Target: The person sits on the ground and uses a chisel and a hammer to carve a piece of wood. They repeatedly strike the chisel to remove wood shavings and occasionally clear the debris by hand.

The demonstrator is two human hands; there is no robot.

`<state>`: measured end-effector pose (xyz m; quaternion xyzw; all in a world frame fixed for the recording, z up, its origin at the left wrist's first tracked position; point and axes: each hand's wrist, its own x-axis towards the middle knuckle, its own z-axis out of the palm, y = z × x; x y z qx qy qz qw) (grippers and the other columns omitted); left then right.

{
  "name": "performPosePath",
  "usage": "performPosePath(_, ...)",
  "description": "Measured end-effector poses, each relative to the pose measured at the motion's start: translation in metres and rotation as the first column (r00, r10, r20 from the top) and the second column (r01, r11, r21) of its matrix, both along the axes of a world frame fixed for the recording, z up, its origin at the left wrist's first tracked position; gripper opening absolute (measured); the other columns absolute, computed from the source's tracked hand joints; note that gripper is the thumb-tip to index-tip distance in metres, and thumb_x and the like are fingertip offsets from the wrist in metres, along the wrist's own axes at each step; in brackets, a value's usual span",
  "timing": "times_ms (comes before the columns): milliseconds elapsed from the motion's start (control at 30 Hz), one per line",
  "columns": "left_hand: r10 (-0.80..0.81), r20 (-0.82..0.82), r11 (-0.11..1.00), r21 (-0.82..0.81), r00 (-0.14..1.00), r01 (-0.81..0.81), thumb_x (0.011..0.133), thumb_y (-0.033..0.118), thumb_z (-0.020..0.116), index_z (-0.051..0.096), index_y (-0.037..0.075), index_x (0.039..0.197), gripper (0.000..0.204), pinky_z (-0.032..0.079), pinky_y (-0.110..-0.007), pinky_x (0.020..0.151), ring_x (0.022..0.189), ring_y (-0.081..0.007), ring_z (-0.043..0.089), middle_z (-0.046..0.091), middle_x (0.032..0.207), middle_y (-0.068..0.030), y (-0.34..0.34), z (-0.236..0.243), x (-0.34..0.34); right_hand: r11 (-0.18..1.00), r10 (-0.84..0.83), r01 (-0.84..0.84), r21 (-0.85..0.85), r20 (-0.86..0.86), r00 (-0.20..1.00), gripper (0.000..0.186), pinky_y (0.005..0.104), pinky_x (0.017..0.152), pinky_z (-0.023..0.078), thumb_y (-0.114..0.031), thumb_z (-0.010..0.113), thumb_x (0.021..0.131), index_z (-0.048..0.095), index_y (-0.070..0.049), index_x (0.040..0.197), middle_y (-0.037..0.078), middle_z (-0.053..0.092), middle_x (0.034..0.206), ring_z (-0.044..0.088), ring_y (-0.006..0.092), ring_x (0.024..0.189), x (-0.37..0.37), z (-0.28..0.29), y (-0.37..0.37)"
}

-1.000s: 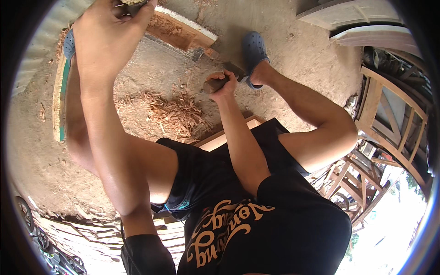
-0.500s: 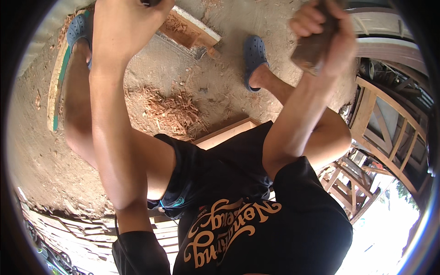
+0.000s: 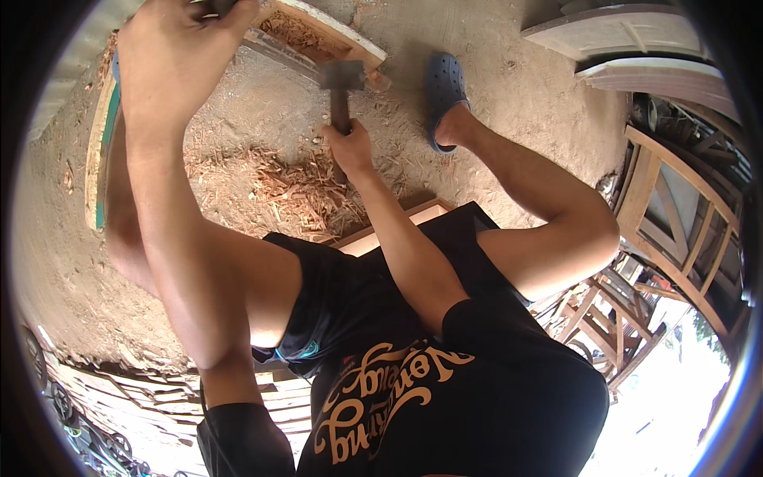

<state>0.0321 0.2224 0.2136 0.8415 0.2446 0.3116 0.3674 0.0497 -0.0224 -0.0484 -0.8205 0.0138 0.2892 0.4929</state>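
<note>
My right hand is closed round the handle of a dark mallet. The blocky head points away from me, by the near right end of a wooden frame piece with a hollow full of shavings. I cannot tell whether the head touches the wood. At the upper left, my left hand is raised with curled fingers, cut off by the picture's edge. A dark bit shows between its thumb and fingers, too little to name. The left hand hides the far left part of the wood.
Reddish wood shavings lie heaped on the dirt floor between my legs. I sit on a wooden piece. A green-edged board lies at left. Wooden frames and curved panels stand at right.
My right hand has swung the mallet from the upper right to the middle, beside the hollowed wood. The left hand has shifted left and a little nearer.
</note>
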Motion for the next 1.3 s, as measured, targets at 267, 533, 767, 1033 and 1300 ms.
performPosePath(267, 0.146, -0.315, 0.984, 0.148, 0.938, -0.104, 0.075, 0.046, 0.081, 0.075, -0.004, 0.087, 0.052, 0.054, -0.032, 0.070, 0.072, -0.0197, 0.072, 0.073, 0.076, -0.0144, 0.018, -0.003, -0.012, 0.967, 0.180, -0.203, -0.151, -0.155, 0.971, 0.042, 0.0408, 0.069, 0.050, -0.031, 0.075, 0.079, 0.063, 0.003, 0.099, 0.014, 0.066, 0.077, 0.066, 0.0240, 0.075, -0.070, 0.018, 0.016)
performPosePath(533, 0.048, -0.296, 0.995, 0.093, 0.954, -0.021, 0.077, 0.032, 0.080, 0.070, 0.000, 0.074, 0.034, 0.055, -0.030, 0.062, 0.063, -0.0194, 0.072, 0.071, 0.066, -0.0091, 0.004, 0.021, -0.008, 0.790, 0.449, -0.498, -0.357, -0.216, 0.867, 0.042, 0.0407, 0.059, 0.051, -0.034, 0.074, 0.073, 0.066, 0.004, 0.091, 0.017, 0.068, 0.075, 0.066, 0.0266, 0.060, -0.042, 0.006, -0.013)
performPosePath(767, 0.140, -0.140, 0.988, 0.092, 0.980, -0.127, 0.077, 0.028, 0.081, 0.077, 0.003, 0.086, 0.027, 0.055, -0.029, 0.065, 0.068, -0.0154, 0.073, 0.075, 0.075, -0.0079, 0.012, 0.022, -0.007, 0.893, 0.425, -0.449, -0.033, -0.268, 0.865, 0.036, 0.0349, 0.055, 0.052, -0.032, 0.069, 0.080, 0.064, 0.002, 0.087, 0.010, 0.065, 0.069, 0.062, 0.0196, 0.057, 0.014, 0.144, 0.044)
performPosePath(1033, 0.336, -0.044, 0.939, -0.059, 0.941, -0.338, 0.075, 0.012, 0.082, 0.077, 0.000, 0.095, 0.024, 0.036, -0.025, 0.042, 0.048, -0.0097, 0.056, 0.074, 0.076, -0.0100, 0.036, 0.032, -0.023, 0.627, 0.264, -0.402, 0.667, 0.304, 0.916, 0.017, 0.0280, 0.046, 0.046, -0.014, 0.069, 0.081, 0.064, 0.001, 0.075, 0.006, 0.062, 0.060, 0.061, 0.0149, 0.051, 0.094, 0.350, 0.107)
performPosePath(1300, 0.264, -0.137, 0.964, 0.018, 0.955, -0.264, 0.074, 0.033, 0.082, 0.078, 0.003, 0.087, 0.033, 0.056, -0.029, 0.069, 0.070, -0.0188, 0.074, 0.075, 0.074, -0.0088, 0.036, 0.022, -0.020, 0.501, 0.002, -0.249, 0.829, 0.287, 0.958, 0.012, 0.0334, 0.048, 0.048, -0.015, 0.064, 0.086, 0.057, -0.005, 0.085, 0.006, 0.054, 0.063, 0.054, 0.0158, 0.052, 0.075, 0.234, 0.069)
